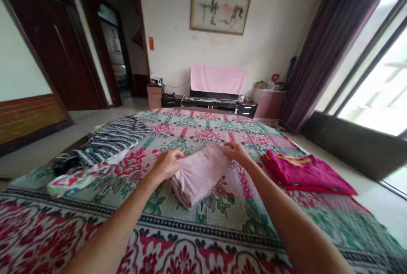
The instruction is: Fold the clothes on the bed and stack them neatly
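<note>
A folded pale pink cloth (199, 176) lies in the middle of a bed covered by a floral green, red and white sheet (197, 231). My left hand (165, 164) grips the cloth's left edge, fingers curled over it. My right hand (234, 152) rests on the cloth's far right corner, fingers closed on the fabric. Both forearms reach in from the bottom of the view.
A folded magenta garment (305, 174) lies on the bed's right side. A black-and-white striped cloth (111, 138) and a floral cloth (73, 180) lie on the left. Beyond the bed stand a low dark cabinet (210, 104) with a pink-draped screen, a doorway at left, curtains and a window at right.
</note>
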### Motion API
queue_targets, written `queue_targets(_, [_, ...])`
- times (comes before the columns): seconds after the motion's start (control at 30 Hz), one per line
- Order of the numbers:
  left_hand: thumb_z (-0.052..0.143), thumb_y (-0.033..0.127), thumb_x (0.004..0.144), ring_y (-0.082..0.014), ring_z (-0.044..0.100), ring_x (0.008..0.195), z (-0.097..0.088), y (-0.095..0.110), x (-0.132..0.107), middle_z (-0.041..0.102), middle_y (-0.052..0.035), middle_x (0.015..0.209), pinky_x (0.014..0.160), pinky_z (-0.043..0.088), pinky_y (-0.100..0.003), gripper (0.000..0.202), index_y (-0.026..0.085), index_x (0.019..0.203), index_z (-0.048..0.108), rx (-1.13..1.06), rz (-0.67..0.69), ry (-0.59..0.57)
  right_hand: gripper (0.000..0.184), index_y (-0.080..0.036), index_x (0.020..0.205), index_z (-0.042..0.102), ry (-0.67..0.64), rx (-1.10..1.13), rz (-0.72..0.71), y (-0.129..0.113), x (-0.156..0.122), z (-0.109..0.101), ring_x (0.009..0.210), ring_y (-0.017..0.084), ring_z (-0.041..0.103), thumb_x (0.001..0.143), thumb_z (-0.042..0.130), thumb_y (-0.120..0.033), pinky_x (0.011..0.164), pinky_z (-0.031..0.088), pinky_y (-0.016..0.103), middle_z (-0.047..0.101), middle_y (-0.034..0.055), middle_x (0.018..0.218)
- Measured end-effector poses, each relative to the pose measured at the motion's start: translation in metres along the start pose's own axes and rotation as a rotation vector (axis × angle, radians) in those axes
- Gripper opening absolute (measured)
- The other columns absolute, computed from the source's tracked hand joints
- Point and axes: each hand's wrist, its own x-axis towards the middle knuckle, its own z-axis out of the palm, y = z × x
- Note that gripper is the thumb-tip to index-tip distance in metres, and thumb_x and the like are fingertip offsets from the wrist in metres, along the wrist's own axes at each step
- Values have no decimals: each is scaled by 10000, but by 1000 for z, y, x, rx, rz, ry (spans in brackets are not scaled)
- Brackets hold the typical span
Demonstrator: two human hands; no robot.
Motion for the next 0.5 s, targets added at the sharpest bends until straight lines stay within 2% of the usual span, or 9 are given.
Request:
queue_targets(0.17, [494,117,660,-178,638,802,-15,-21,8,713,-42,870,693,447,-242,416,181,1022,687,35,-73,138,484,-147,1038,620,-75,196,50,-3,-20,-5,529,81,449,593,660,-335,479,344,209,545,-31,669])
queue_targets(0.3, [459,121,711,-181,641,857,-12,-34,13,709,-49,935,774,462,-255,379,175,1008,687,33,-8,281,509,-157,1038,611,-46,264,62,2,-30,-1,527,81,453,576,688,-357,488,359,216,537,-36,676])
queue_targets(0.4, [438,136,758,-182,633,921,-4,-45,14,696,-58,1010,850,455,-263,343,179,990,686,68,52,363,494,-166,1040,610,-44,187,13,10,-32,5,558,96,477,596,682,-369,515,377,226,555,-26,701])
queue_targets(0.5, [442,136,761,-193,627,913,0,-51,11,689,-63,984,848,462,-277,329,190,975,686,149,30,332,422,-168,1010,620,9,30,-84,14,-32,6,624,126,524,640,641,-370,559,415,245,588,7,767])
